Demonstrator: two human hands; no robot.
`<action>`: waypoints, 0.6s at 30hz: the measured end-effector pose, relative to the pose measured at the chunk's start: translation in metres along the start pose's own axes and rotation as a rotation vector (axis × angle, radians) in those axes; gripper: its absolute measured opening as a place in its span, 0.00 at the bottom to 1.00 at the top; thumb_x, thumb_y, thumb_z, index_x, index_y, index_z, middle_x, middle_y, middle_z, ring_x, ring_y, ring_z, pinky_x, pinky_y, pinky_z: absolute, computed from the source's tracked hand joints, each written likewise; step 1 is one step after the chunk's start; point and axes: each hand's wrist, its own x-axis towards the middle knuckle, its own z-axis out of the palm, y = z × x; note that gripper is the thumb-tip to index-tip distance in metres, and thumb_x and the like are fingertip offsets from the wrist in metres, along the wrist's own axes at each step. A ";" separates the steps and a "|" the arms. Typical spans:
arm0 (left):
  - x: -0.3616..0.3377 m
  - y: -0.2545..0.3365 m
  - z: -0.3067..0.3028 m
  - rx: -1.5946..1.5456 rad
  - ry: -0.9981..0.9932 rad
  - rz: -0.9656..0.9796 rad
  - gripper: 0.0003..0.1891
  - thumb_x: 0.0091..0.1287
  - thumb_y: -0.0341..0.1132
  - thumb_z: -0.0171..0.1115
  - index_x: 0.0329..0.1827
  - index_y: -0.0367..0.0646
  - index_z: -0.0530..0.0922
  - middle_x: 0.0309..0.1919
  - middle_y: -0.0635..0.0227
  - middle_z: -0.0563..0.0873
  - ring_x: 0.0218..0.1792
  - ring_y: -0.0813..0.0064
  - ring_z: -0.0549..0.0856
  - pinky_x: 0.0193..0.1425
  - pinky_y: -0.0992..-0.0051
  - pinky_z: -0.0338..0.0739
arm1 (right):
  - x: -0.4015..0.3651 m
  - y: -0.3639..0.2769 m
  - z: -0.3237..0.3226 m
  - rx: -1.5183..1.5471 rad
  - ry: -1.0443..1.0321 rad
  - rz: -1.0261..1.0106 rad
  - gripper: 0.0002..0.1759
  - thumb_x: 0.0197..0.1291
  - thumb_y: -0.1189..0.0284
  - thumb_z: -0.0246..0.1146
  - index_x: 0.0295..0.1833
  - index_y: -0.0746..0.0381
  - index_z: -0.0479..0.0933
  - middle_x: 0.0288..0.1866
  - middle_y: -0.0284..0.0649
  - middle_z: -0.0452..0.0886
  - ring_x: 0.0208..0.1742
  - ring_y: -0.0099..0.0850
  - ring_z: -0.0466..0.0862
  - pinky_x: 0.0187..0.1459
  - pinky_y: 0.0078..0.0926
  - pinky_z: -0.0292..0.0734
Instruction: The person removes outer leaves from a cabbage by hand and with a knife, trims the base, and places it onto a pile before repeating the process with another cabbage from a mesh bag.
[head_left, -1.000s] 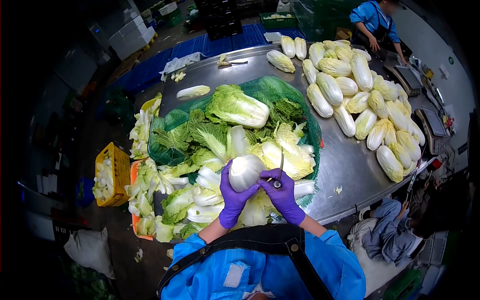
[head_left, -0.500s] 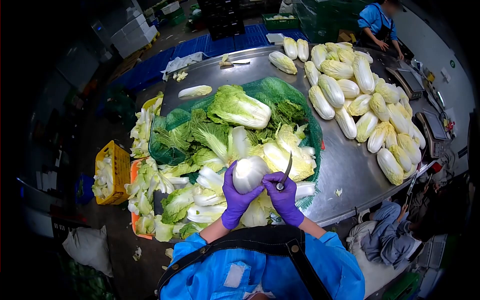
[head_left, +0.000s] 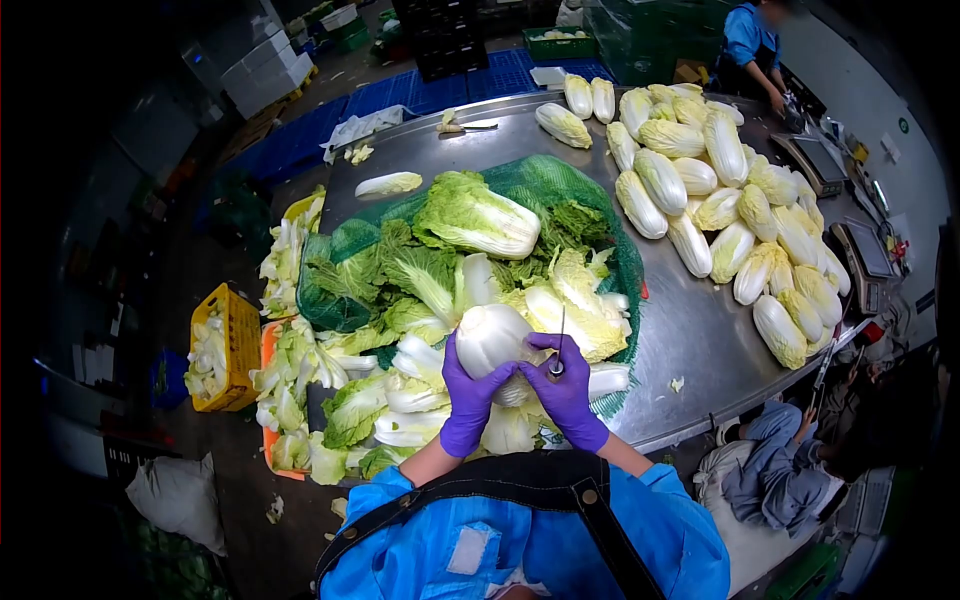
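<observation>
My purple-gloved left hand [head_left: 468, 400] is wrapped round the side of a pale napa cabbage [head_left: 490, 338], its white base facing up and away from me. In my right hand [head_left: 566, 392], also gloved, is a knife [head_left: 556, 367] whose thin blade points up and away. The right fingers also press against the cabbage's right side. Beneath lie loose outer leaves [head_left: 410, 410] and a green mesh sack [head_left: 560, 180]. A large untrimmed cabbage [head_left: 480, 215] with green leaves rests on the sack, just beyond my hands.
Trimmed cabbages [head_left: 720, 190] are heaped on the right of the metal table [head_left: 660, 330]. Another knife [head_left: 468, 127] lies near the far edge. Leaf-filled crates, one a yellow crate [head_left: 240, 345], stand at left. Scales [head_left: 865, 250] and a co-worker [head_left: 750, 50] are at far right.
The cabbage has tilted and turned in my hands, showing more of its side. My right hand has rotated the knife, so the blade now stands nearly straight up. The co-worker's hands have moved.
</observation>
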 end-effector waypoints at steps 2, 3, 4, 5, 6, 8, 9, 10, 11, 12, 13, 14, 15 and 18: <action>0.000 -0.001 0.001 -0.007 0.010 0.010 0.42 0.39 0.35 0.77 0.58 0.36 0.64 0.49 0.58 0.75 0.46 0.67 0.79 0.51 0.71 0.74 | 0.001 0.005 0.001 -0.063 -0.040 -0.076 0.13 0.47 0.77 0.67 0.41 0.63 0.76 0.38 0.37 0.78 0.33 0.25 0.76 0.36 0.20 0.70; -0.001 -0.001 0.001 -0.006 0.026 0.021 0.42 0.38 0.35 0.77 0.58 0.36 0.64 0.49 0.58 0.75 0.46 0.68 0.78 0.51 0.71 0.74 | 0.001 0.006 0.001 -0.064 -0.038 -0.076 0.13 0.47 0.77 0.67 0.41 0.63 0.76 0.38 0.37 0.78 0.33 0.25 0.76 0.36 0.20 0.70; -0.001 -0.001 0.002 -0.004 0.043 0.031 0.42 0.38 0.36 0.77 0.58 0.36 0.65 0.48 0.59 0.75 0.46 0.68 0.78 0.51 0.71 0.74 | 0.000 0.007 0.002 -0.037 -0.039 -0.057 0.14 0.47 0.77 0.67 0.41 0.63 0.76 0.39 0.37 0.78 0.35 0.25 0.76 0.37 0.20 0.71; -0.002 -0.001 0.001 -0.003 0.041 0.029 0.42 0.38 0.36 0.77 0.58 0.36 0.65 0.48 0.59 0.75 0.46 0.68 0.78 0.51 0.71 0.74 | -0.001 0.008 0.003 -0.010 -0.039 -0.038 0.14 0.46 0.78 0.67 0.42 0.63 0.76 0.40 0.37 0.78 0.38 0.25 0.77 0.39 0.20 0.71; -0.002 -0.001 -0.001 0.075 0.047 0.066 0.42 0.38 0.36 0.78 0.58 0.36 0.65 0.48 0.59 0.75 0.46 0.68 0.78 0.51 0.71 0.74 | -0.003 0.009 0.006 -0.011 -0.036 -0.037 0.14 0.46 0.78 0.67 0.42 0.63 0.76 0.40 0.37 0.78 0.38 0.25 0.77 0.39 0.20 0.71; -0.003 -0.003 -0.001 0.166 0.087 0.127 0.43 0.38 0.37 0.78 0.59 0.37 0.64 0.48 0.59 0.75 0.47 0.68 0.78 0.50 0.71 0.75 | -0.004 0.013 0.007 0.024 -0.003 -0.024 0.13 0.47 0.78 0.66 0.42 0.63 0.76 0.40 0.37 0.78 0.40 0.26 0.78 0.41 0.21 0.71; -0.004 -0.006 -0.001 0.171 0.107 0.147 0.44 0.38 0.37 0.78 0.59 0.37 0.63 0.48 0.59 0.74 0.47 0.68 0.78 0.50 0.70 0.75 | -0.004 0.017 0.006 0.012 -0.055 0.063 0.12 0.50 0.78 0.63 0.43 0.64 0.75 0.40 0.38 0.78 0.42 0.27 0.78 0.43 0.23 0.72; -0.002 -0.017 -0.006 0.188 0.128 0.097 0.46 0.37 0.37 0.78 0.61 0.38 0.61 0.50 0.58 0.73 0.48 0.68 0.77 0.50 0.70 0.75 | -0.004 0.025 0.008 0.078 -0.085 0.083 0.11 0.52 0.77 0.62 0.43 0.63 0.75 0.39 0.38 0.78 0.42 0.27 0.78 0.44 0.23 0.73; 0.000 -0.025 -0.008 0.144 0.163 0.042 0.49 0.36 0.37 0.78 0.63 0.38 0.58 0.52 0.57 0.72 0.49 0.66 0.76 0.51 0.69 0.75 | -0.003 0.028 0.012 0.153 -0.051 -0.014 0.12 0.52 0.75 0.63 0.43 0.63 0.75 0.39 0.38 0.78 0.41 0.27 0.78 0.43 0.23 0.73; 0.002 -0.036 -0.014 0.170 0.196 0.056 0.51 0.35 0.35 0.78 0.64 0.38 0.57 0.53 0.57 0.71 0.50 0.65 0.76 0.52 0.68 0.75 | -0.002 0.028 0.011 0.086 -0.048 -0.063 0.12 0.51 0.75 0.64 0.43 0.62 0.76 0.39 0.35 0.79 0.39 0.22 0.77 0.40 0.17 0.71; 0.003 -0.036 -0.016 0.130 0.164 0.083 0.49 0.37 0.32 0.76 0.64 0.38 0.56 0.53 0.56 0.70 0.50 0.64 0.76 0.52 0.67 0.75 | -0.002 0.025 0.008 0.084 -0.053 -0.033 0.11 0.51 0.74 0.64 0.42 0.62 0.76 0.38 0.35 0.79 0.39 0.22 0.77 0.39 0.17 0.71; 0.002 -0.033 -0.015 0.097 0.148 0.072 0.47 0.40 0.31 0.73 0.65 0.38 0.56 0.53 0.56 0.70 0.50 0.64 0.75 0.53 0.67 0.74 | 0.000 0.025 0.007 0.093 -0.071 -0.002 0.11 0.52 0.74 0.64 0.42 0.62 0.76 0.37 0.35 0.79 0.38 0.22 0.77 0.38 0.18 0.70; 0.002 -0.030 -0.015 0.082 0.111 0.069 0.46 0.41 0.31 0.72 0.65 0.38 0.55 0.54 0.57 0.70 0.51 0.64 0.74 0.55 0.67 0.72 | 0.000 0.028 0.007 0.087 -0.051 -0.024 0.10 0.52 0.74 0.64 0.41 0.62 0.77 0.37 0.35 0.79 0.38 0.22 0.78 0.38 0.18 0.70; 0.002 -0.026 -0.010 0.021 0.063 0.032 0.45 0.42 0.27 0.71 0.66 0.39 0.56 0.55 0.57 0.70 0.51 0.65 0.74 0.56 0.68 0.71 | -0.001 0.036 0.008 0.113 -0.026 -0.035 0.09 0.53 0.74 0.64 0.40 0.62 0.77 0.35 0.35 0.80 0.35 0.21 0.77 0.35 0.17 0.69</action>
